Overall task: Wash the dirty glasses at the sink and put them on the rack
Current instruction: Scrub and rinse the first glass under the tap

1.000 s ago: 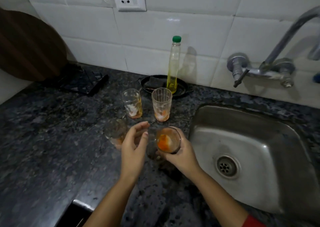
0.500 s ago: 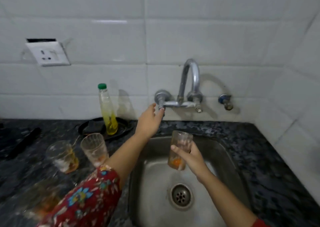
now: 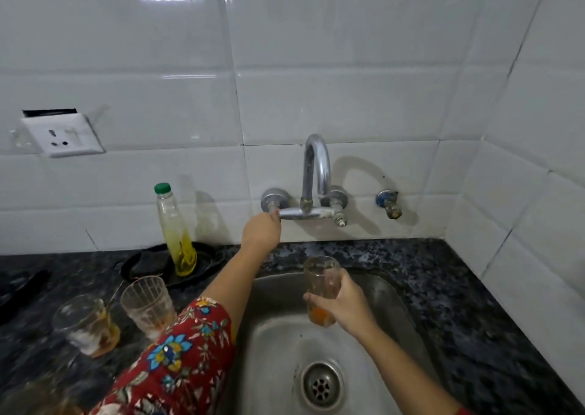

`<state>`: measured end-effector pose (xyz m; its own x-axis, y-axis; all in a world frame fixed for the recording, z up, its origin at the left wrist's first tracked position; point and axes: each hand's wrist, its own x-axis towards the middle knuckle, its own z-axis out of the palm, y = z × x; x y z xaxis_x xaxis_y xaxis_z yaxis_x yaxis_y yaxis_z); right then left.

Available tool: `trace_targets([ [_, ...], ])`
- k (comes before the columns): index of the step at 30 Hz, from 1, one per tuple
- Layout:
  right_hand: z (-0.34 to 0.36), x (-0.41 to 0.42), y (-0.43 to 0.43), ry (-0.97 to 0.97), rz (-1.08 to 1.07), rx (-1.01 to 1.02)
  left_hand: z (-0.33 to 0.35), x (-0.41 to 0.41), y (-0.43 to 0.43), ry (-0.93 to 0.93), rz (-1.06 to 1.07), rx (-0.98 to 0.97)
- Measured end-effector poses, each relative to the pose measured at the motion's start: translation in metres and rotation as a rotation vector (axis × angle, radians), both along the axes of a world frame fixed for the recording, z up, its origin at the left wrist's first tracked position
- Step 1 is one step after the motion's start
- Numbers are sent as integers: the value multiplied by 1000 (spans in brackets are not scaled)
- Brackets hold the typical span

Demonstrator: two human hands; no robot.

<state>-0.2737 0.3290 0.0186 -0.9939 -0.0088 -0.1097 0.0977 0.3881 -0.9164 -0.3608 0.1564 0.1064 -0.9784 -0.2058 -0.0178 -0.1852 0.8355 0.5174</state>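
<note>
My right hand (image 3: pixel 346 307) grips a dirty glass (image 3: pixel 320 283) with orange residue at its bottom, held upright over the steel sink (image 3: pixel 272 351), below the tap spout. My left hand (image 3: pixel 261 232) reaches up to the left tap handle (image 3: pixel 273 202) of the wall tap (image 3: pixel 315 174), fingers closed on it. No water is visible running. Two more dirty glasses stand on the dark counter at the left: a ribbed one (image 3: pixel 147 304) and one with orange dregs (image 3: pixel 85 324). A third blurred glass (image 3: pixel 38 395) shows at the bottom left corner.
A bottle with a green cap and yellow liquid (image 3: pixel 175 231) stands in a black dish (image 3: pixel 139 266) behind the glasses. A wall socket (image 3: pixel 61 134) sits on the white tiles. The sink drain (image 3: pixel 321 386) is open. No rack is in view.
The view swung from the counter to the sink. My right hand carried the glass over the basin. My left hand went from beside the glasses up to the tap handle and closed on it.
</note>
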Motion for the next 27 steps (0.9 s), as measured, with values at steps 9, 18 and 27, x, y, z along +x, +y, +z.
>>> trace_targets([
  [9, 2, 1, -11, 27, 37, -128, -36, 36, -23, -281, -58, 725],
  [18, 21, 2, -15, 111, 158, -185, -97, 72, 6, -223, -521, 897],
  [27, 42, -28, 18, 607, 926, 1176, -93, 54, 1, -71, -646, 602],
])
